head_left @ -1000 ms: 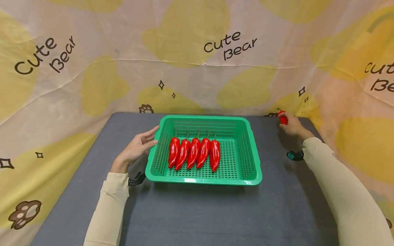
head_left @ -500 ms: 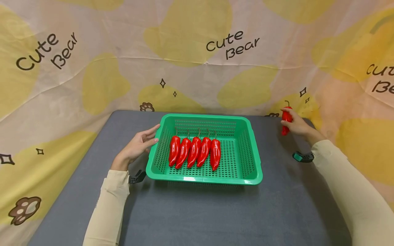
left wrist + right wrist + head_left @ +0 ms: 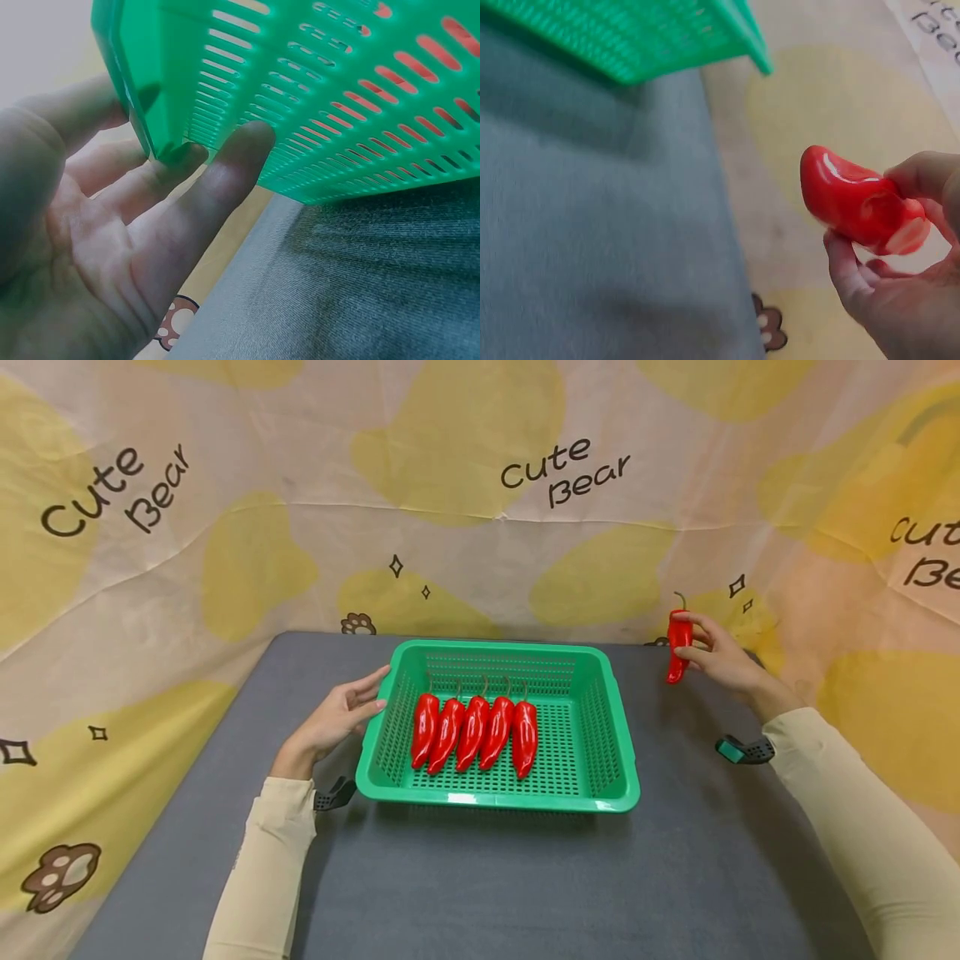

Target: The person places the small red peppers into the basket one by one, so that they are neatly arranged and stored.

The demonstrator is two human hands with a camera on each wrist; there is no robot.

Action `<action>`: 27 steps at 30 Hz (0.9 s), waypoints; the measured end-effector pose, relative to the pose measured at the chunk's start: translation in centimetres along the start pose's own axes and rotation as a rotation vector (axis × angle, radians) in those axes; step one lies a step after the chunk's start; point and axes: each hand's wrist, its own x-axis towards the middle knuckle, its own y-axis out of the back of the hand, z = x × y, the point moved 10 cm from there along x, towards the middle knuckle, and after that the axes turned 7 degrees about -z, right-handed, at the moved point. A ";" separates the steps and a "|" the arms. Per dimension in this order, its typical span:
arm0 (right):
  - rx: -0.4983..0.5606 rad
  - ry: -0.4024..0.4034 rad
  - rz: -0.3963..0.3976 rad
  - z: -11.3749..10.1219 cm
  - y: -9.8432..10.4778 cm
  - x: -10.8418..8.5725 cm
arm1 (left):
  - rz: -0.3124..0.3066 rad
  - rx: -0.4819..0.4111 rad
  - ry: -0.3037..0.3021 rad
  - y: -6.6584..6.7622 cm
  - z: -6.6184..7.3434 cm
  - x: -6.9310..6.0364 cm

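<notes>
My right hand [image 3: 723,660] holds a red chili pepper [image 3: 678,647] upright, stem up, between thumb and fingers, above the table's far right corner. In the right wrist view, the chili pepper [image 3: 855,202] is pinched, its glossy tip toward the camera. At the left end of a green plastic basket [image 3: 495,803], my left hand [image 3: 330,718] grips the rim. The left wrist view shows fingers [image 3: 217,176] under the rim, against the slotted basket wall [image 3: 300,112]. Several red chili peppers [image 3: 472,735] lie side by side in the basket's left and middle part, stems away from me.
A dark grey table [image 3: 480,885] carries the basket. Behind and beside it hangs a yellow and cream cloth [image 3: 450,460] with printed words and paw marks. The basket's right part shows its bare slotted floor [image 3: 558,743].
The right hand has lifted the chili pepper from the far right corner, bringing it upright and slightly left. The left hand and the basket have kept their places.
</notes>
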 end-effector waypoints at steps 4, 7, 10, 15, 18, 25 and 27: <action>0.192 0.062 -0.011 -1.2 -0.3 -0.4 | -0.005 0.020 0.007 -0.1 0.0 0.1; 0.300 0.084 -0.005 -2.4 -0.7 -0.7 | -0.004 0.034 0.010 -0.1 -0.1 0.2; 0.339 0.079 0.014 -3.9 -1.3 -0.8 | 0.000 0.030 0.010 0.0 -0.3 0.2; 0.395 0.113 0.013 -6.5 -2.9 -1.0 | -0.008 0.025 0.010 -0.1 -0.3 0.2; 0.373 0.145 -0.011 -7.8 -4.4 -0.9 | -0.009 0.027 0.004 0.0 -0.2 0.1; 0.300 0.126 -0.079 -9.6 -8.1 -0.7 | -0.015 0.010 -0.008 0.2 0.1 0.1; 0.281 0.098 -0.095 -9.6 -9.2 -0.7 | -0.012 0.017 -0.007 0.1 0.0 0.1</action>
